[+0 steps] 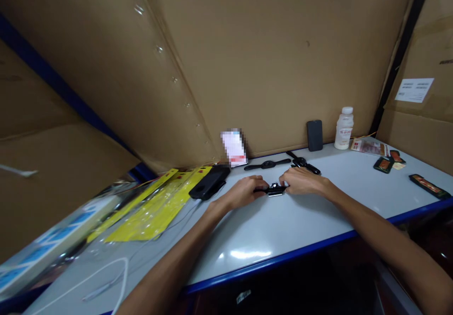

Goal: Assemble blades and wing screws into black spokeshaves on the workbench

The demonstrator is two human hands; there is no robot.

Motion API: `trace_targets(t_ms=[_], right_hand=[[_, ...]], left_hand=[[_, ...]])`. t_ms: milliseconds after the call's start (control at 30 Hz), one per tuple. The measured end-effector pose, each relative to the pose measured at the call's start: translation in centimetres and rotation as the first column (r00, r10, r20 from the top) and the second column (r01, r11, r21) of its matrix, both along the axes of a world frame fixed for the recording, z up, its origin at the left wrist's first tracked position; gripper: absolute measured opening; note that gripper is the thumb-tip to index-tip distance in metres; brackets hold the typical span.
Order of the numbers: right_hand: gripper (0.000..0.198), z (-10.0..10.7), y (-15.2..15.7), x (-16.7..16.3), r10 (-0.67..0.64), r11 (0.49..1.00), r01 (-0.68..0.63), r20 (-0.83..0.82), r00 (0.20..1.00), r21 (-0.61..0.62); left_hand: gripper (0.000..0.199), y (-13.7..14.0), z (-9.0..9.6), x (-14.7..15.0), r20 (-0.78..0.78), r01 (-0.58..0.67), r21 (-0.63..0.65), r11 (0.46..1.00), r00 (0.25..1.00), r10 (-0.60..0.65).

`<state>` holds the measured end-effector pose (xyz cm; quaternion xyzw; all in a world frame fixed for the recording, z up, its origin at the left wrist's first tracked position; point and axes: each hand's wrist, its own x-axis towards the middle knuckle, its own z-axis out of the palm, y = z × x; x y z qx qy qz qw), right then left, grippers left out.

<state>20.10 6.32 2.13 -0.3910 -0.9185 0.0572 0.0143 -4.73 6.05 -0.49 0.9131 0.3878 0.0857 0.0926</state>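
Between my two hands is a black spokeshave (275, 190) with a shiny metal screw and a bright strip along its front. My left hand (248, 188) is closed round its left handle, and my right hand (304, 181) closes on the right handle. The fingers partly cover both ends. Just behind lies another black spokeshave (268, 164), flat on the table (269, 230). Close behind my right hand are more black tool parts (304, 163), partly overlapping, too small to tell apart.
A lit phone (234, 147) and a dark phone (314, 136) lean at the cardboard wall. A bottle (343, 128) and small packets (384, 164) stand right. Left are a black device (210, 183), yellow packages (152, 216), a white cable (125, 277) and a power strip (46, 249).
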Motion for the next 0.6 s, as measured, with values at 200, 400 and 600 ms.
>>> trace_targets(t_ms=[200,400,600], right_hand=[[0.032,-0.3,0.1,-0.2,0.018,1.000,-0.018,0.008,1.000,0.020],[0.032,-0.6,0.4,-0.1,0.023,0.999,-0.023,0.002,1.000,0.025],[0.038,-0.3,0.2,-0.1,0.026,0.999,-0.026,-0.008,1.000,0.030]], left_hand=[[0.016,-1.2,0.6,0.7,-0.180,0.010,0.154,0.988,0.983,0.018],[0.014,-1.5,0.9,1.0,-0.187,0.001,0.164,0.986,0.982,0.030],[0.016,-1.7,1.1,1.1,-0.185,-0.003,0.172,0.985,0.982,0.035]])
